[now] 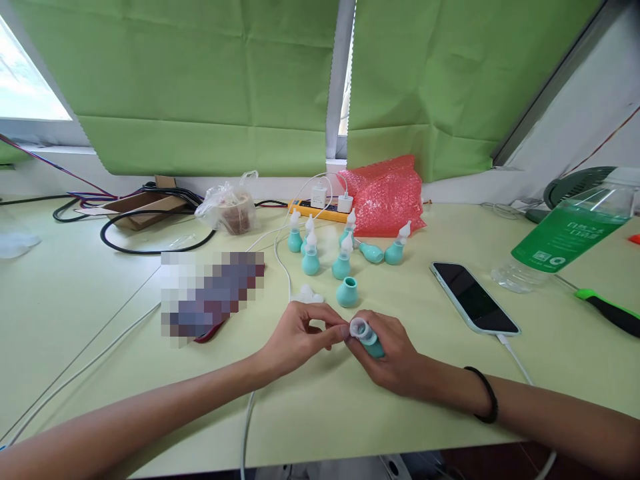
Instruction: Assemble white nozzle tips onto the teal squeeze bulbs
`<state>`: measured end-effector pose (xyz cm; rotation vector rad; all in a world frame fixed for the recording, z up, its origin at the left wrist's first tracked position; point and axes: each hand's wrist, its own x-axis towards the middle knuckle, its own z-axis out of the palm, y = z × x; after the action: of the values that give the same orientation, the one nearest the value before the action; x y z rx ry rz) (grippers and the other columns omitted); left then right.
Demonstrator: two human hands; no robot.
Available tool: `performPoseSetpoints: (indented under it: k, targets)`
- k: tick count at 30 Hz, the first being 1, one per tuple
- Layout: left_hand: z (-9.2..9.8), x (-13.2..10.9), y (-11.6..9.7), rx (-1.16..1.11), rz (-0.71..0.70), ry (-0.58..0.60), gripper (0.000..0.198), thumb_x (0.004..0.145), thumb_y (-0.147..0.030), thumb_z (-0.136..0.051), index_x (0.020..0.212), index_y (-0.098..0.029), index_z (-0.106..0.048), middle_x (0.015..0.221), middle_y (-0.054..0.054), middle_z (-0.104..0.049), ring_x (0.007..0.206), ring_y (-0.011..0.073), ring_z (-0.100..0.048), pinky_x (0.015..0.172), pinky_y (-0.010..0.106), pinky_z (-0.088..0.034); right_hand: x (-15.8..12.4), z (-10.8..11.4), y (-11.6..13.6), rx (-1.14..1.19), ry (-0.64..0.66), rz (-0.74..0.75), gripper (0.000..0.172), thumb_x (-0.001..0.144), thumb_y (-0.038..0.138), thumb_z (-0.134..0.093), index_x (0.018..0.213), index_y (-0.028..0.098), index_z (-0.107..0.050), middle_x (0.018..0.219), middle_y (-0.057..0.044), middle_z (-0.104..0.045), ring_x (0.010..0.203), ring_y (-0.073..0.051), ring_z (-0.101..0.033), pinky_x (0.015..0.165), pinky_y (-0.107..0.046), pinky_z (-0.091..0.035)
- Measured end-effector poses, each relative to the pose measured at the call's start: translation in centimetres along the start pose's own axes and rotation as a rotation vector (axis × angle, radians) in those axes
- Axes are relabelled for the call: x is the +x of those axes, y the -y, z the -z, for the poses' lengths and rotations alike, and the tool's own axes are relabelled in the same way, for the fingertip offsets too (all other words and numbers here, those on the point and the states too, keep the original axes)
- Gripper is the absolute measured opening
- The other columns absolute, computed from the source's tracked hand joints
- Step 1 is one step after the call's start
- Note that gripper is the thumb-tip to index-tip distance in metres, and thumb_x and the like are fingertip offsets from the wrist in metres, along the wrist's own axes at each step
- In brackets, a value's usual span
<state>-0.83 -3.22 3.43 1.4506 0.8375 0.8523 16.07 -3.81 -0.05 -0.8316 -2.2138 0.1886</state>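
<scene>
Bulb (pixel 373 347) in teal, topped by a clear collar (pixel 367 329), sits gripped in my right hand (pixel 395 347), its open end tilted up. My left hand's (pixel 300 331) thumb and forefinger meet at the collar's rim; I cannot tell whether they pinch it. Another teal bulb (pixel 347 295) stands just beyond on the desk (pixel 310 413).

One dark accent stands out here, and it's on the right forearm (pixel 560 420): a black band (pixel 493 395), slim, plain and rounded, looping the arm a little behind the right hand (pixel 395 357)! Bare arm on both sides of it. Across to the left forearm (pixel 165 410), slender and bare all along, running to a bare left hand (pixel 293 333) with slim fingers (pixel 323 312).
</scene>
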Motion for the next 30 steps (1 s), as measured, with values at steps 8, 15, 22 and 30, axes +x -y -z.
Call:
performPoseSetpoints:
  k: [8,15,22,30]
  targets:
    - [0.1,0.0,0.2,0.138,-0.026,-0.04,0.02,0.071,-0.032,-0.058,0.08,-0.017,-0.068,0.079,0.006,-0.061,0.072,0.014,-0.051,0.056,0.021,-0.041,0.2,-0.1,-1.3,-0.282,-0.071,0.161,0.008,0.073,0.011,-0.042,0.077,0.018,-0.043,0.065,-0.004,-0.055,0.058,-0.015,-0.047,0.05,-0.025,-0.033]
    - [0.1,-0.1,-0.2,0.18,0.019,-0.04,0.022,0.072,-0.032,-0.056,0.083,-0.016,-0.068,0.076,0.005,-0.061,0.065,0.0122,-0.049,0.052,0.021,-0.04,0.4,-0.1,-1.4,-0.342,-0.198,0.199,0.024,0.067,0.01,-0.047,0.089,0.018,-0.041,0.07,-0.003,-0.056,0.062,-0.015,-0.051,0.052,-0.024,-0.035]
    - [0.0,-0.1,0.1,0.098,0.027,0.076,0.022,0.071,-0.032,-0.056,0.077,-0.014,-0.068,0.073,0.005,-0.059,0.06,0.0103,-0.047,0.049,0.021,-0.038,0.6,0.3,-1.8,-0.405,-0.086,0.261,0.031,0.065,0.007,-0.044,0.096,0.016,-0.046,0.066,-0.003,-0.057,0.062,-0.016,-0.049,0.051,-0.026,-0.035]
    - [0.0,0.2,0.2,0.104,0.053,0.041,0.017,0.066,-0.028,-0.062,0.066,-0.012,-0.067,0.063,0.002,-0.055,0.054,0.0077,-0.045,0.045,0.019,-0.037,0.6,0.6,-1.4,-0.462,-0.033,0.298,0.024,0.071,0.008,-0.042,0.092,0.013,-0.052,0.067,-0.006,-0.059,0.064,-0.018,-0.047,0.053,-0.028,-0.034]
